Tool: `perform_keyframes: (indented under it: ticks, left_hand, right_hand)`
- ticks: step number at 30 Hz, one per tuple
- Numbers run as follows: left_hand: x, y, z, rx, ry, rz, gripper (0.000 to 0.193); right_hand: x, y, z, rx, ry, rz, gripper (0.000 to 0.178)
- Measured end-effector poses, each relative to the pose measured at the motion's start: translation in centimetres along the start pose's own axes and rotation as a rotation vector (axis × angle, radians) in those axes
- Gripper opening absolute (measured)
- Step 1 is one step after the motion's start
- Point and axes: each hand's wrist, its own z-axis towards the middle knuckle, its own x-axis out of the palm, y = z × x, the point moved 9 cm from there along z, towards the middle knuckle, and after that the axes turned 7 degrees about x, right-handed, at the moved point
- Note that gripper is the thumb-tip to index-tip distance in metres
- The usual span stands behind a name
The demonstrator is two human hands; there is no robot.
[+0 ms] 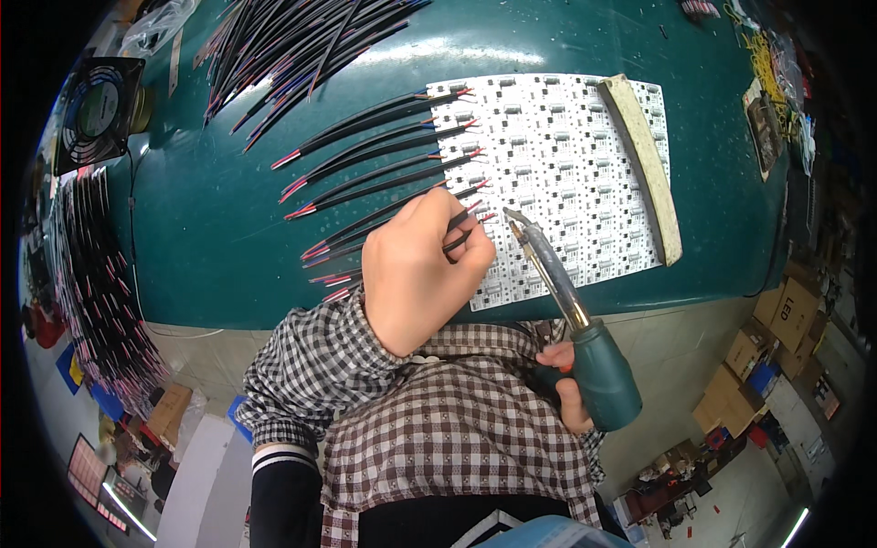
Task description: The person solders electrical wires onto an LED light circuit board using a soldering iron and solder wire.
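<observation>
My left hand is closed in a pinch on a black-sheathed cable. The cable's bared coloured wire ends lie over the left side of a white circuit board sheet. In my right hand is a soldering iron with a dark green handle, partly hiding the fingers. Its metal tip is just right of the pinched wire ends, over the sheet; contact cannot be made out. Several more black cables lie in a row, their right ends on the sheet's left edge.
A pale curved bar lies across the sheet's right side. At the far left of the green table are a heap of cables and a black fan. More cables hang at the left. Cardboard boxes stand at the right.
</observation>
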Motion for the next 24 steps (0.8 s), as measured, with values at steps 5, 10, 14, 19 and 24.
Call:
perform_keyframes:
  ticks: [5, 10, 14, 19, 24]
  left_hand:
    - [0.0, -0.1, -0.3, 0.015, -0.035, 0.000, 0.016]
    - [-0.1, -0.1, -0.5, 0.006, -0.060, -0.004, 0.016]
    - [0.0, -0.3, -0.5, 0.019, -0.072, 0.003, 0.016]
    - [0.0, -0.1, -0.4, 0.007, -0.064, -0.001, 0.017]
    - [0.0, -0.3, -0.2, 0.025, -0.062, 0.009, 0.017]
  right_hand:
    - [0.4, 0.0, 0.3, 0.068, -0.110, 0.168, 0.066]
    - [0.4, -0.3, 0.1, 0.065, -0.062, 0.119, 0.072]
    - [0.4, -0.3, 0.0, 0.097, -0.059, 0.127, 0.073]
    - [0.5, -0.5, 0.1, 0.151, -0.051, 0.128, 0.073]
    - [0.6, -0.6, 0.1, 0.228, -0.035, 0.040, 0.070]
